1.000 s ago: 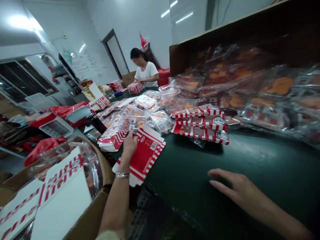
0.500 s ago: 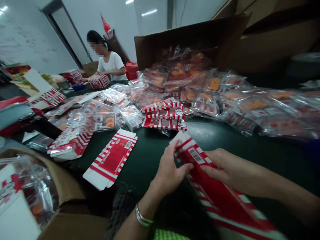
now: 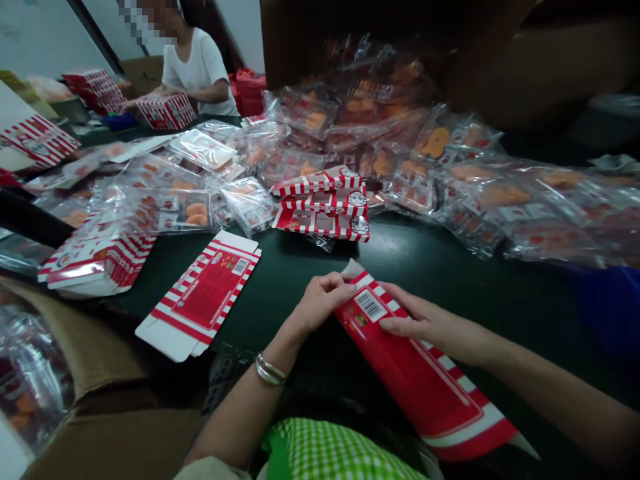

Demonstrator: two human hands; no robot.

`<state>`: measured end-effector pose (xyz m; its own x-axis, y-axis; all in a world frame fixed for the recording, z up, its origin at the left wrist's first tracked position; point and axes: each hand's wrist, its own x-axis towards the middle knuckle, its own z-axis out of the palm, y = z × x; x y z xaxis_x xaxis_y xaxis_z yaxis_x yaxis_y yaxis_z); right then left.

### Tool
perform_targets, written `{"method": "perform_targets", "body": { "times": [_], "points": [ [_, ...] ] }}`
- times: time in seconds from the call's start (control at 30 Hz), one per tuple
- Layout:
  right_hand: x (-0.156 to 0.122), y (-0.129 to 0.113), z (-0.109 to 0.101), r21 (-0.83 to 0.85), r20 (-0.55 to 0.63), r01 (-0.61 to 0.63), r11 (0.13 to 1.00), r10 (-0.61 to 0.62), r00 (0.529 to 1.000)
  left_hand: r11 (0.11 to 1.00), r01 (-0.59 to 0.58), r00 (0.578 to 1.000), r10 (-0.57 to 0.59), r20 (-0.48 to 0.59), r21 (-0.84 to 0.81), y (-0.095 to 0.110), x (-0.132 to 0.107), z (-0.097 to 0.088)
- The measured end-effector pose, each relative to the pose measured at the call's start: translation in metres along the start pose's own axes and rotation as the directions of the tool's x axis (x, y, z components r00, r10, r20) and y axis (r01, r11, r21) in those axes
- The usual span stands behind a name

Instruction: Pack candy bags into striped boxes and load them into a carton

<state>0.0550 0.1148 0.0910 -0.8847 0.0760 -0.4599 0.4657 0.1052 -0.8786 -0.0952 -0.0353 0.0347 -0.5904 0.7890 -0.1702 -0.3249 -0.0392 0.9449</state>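
Note:
A flat red carton with white stripes and a barcode [image 3: 420, 373] slants from the table's middle towards my lap. My left hand [image 3: 323, 301] pinches its far top-left corner, fingers closed on the flap. On the carton's right edge near the barcode rests my right hand [image 3: 417, 320], gripping it with thumb and fingers. Another flat red-striped carton [image 3: 200, 297] lies on the dark green table [image 3: 450, 267], left of my hands. A few assembled striped boxes [image 3: 323, 210] are stacked just beyond my hands.
Many clear packs of orange snacks [image 3: 400, 147] spill from a big cardboard box [image 3: 475, 40] across the table's far side. A stack of flat cartons [image 3: 95, 260] sits at left, above an open cardboard box [image 3: 75, 347]. A person in a white shirt [image 3: 193, 63] works at the far end.
My left hand left the flat carton on the table. Both hands picked up a second carton and now hold it closer to me; the view tilted down and right.

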Motion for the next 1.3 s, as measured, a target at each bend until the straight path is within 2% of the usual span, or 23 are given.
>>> {"method": "perform_targets", "body": {
  "times": [0.1, 0.13, 0.17, 0.2, 0.3, 0.33, 0.4, 0.5, 0.63, 0.73, 0.8, 0.87, 0.93, 1.0, 1.03, 1.1, 1.17, 1.23, 1.3],
  "points": [
    [-0.007, 0.009, -0.006, 0.361, 0.004, -0.117, 0.925, 0.123, 0.992, 0.999, -0.037, 0.966, 0.027, -0.258, -0.033, -0.007, -0.013, -0.003],
    [-0.010, 0.012, -0.008, 0.431, -0.010, -0.127, 0.893, 0.146, 0.989, 0.998, -0.025, 0.953, 0.006, -0.303, -0.060, -0.011, -0.020, 0.000],
    [-0.013, 0.014, -0.010, 0.478, -0.040, -0.117, 0.871, 0.154, 0.987, 0.993, 0.005, 0.953, -0.039, -0.301, -0.114, -0.014, -0.029, 0.005],
    [-0.015, 0.017, -0.012, 0.508, -0.078, -0.092, 0.856, 0.152, 0.985, 0.981, 0.047, 0.965, -0.093, -0.244, -0.189, -0.018, -0.036, 0.013],
    [-0.015, 0.025, -0.010, 0.533, -0.195, 0.013, 0.846, 0.108, 0.975, 0.899, 0.164, 0.986, -0.167, 0.029, -0.407, -0.026, -0.049, 0.041],
    [-0.014, 0.027, -0.007, 0.536, -0.226, 0.040, 0.843, 0.098, 0.969, 0.886, 0.173, 0.985, -0.163, 0.061, -0.430, -0.028, -0.050, 0.049],
    [-0.011, 0.030, -0.001, 0.555, -0.268, 0.067, 0.829, 0.102, 0.958, 0.908, 0.159, 0.984, -0.176, -0.009, -0.388, -0.028, -0.046, 0.057],
    [-0.010, 0.031, 0.004, 0.617, -0.250, 0.088, 0.782, 0.088, 0.964, 0.939, 0.174, 0.972, -0.212, -0.103, -0.297, -0.024, -0.040, 0.056],
    [-0.016, 0.035, -0.008, 0.699, -0.124, 0.140, 0.701, -0.073, 0.990, 0.952, 0.203, 0.972, -0.224, -0.070, -0.229, -0.017, -0.043, 0.048],
    [-0.020, 0.041, -0.016, 0.719, -0.109, 0.177, 0.672, -0.142, 0.984, 0.962, 0.223, 0.971, -0.233, -0.048, -0.160, -0.014, -0.049, 0.045],
    [-0.019, 0.045, -0.015, 0.732, -0.134, 0.187, 0.654, -0.132, 0.982, 0.967, 0.234, 0.971, -0.237, -0.019, -0.098, -0.013, -0.051, 0.043],
    [-0.016, 0.049, -0.010, 0.749, -0.168, 0.194, 0.633, -0.102, 0.981, 0.977, 0.212, 0.977, -0.211, -0.015, 0.039, -0.013, -0.050, 0.039],
    [-0.013, 0.053, -0.003, 0.762, -0.213, 0.207, 0.614, -0.065, 0.975, 0.963, 0.147, 0.989, -0.136, -0.063, 0.225, -0.012, -0.049, 0.034],
    [-0.012, 0.058, 0.004, 0.766, -0.250, 0.216, 0.606, -0.029, 0.968, 0.944, 0.104, 0.991, -0.070, -0.117, 0.312, -0.012, -0.048, 0.030],
    [-0.013, 0.060, 0.006, 0.765, -0.258, 0.212, 0.608, -0.012, 0.966, 0.954, 0.115, 0.989, -0.084, -0.123, 0.275, -0.011, -0.048, 0.029],
    [-0.019, 0.065, 0.010, 0.761, -0.241, 0.180, 0.623, 0.015, 0.970, 0.980, 0.184, 0.980, -0.177, -0.087, 0.080, -0.010, -0.050, 0.029],
    [-0.029, 0.069, 0.014, 0.748, -0.166, 0.110, 0.655, 0.024, 0.986, 0.961, 0.254, 0.966, -0.258, -0.022, -0.109, -0.010, -0.056, 0.029],
    [-0.040, 0.071, 0.018, 0.721, -0.066, 0.040, 0.691, 0.011, 0.998, 0.945, 0.275, 0.960, -0.279, 0.005, -0.177, -0.010, -0.062, 0.030],
    [-0.048, 0.071, 0.023, 0.704, -0.023, 0.022, 0.710, -0.009, 1.000, 0.952, 0.269, 0.963, -0.268, 0.026, -0.143, -0.010, -0.067, 0.030]
  ]
}}
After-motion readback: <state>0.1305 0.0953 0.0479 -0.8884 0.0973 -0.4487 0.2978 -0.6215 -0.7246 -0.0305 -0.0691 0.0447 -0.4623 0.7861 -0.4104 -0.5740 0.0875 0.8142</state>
